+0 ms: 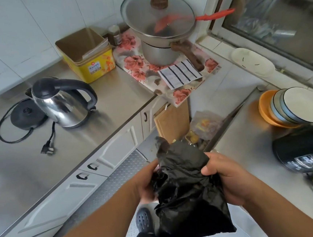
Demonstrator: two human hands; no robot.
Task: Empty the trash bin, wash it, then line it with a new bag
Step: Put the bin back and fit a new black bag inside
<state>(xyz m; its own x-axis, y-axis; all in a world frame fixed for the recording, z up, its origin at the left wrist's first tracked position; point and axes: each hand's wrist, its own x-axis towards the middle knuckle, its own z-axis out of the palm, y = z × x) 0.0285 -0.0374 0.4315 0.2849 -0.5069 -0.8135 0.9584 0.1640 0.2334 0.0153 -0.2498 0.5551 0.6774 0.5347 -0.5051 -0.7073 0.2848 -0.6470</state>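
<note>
Black and crinkly, the bag (186,187) hangs in the air in front of the person, above the floor (108,181) between the two desks. The left hand (145,183) grips the bag's left side with curled fingers. The right hand (227,176) pinches the bag's right side, with the thumb on top of the plastic. The bag is bunched up at the top and its bottom end hangs down near a dark shoe (143,220). On the left desk (112,95) stands a shiny kettle (63,103), just beside its round black base (25,115), and the plug (47,148) lies loose on the desk. Behind the kettle is a yellow tin (87,54). Next to the tin, a pot (157,21) with a lid sits on a flowered cloth (180,93), and a paper (180,73) lies on the cloth in front of it. On the right desk (249,148) a pile of bowls (292,106) leans on its side, near a black pot (304,152). Down on the floor in the corner lies a clear bag (203,125) with yellow bits inside.
</note>
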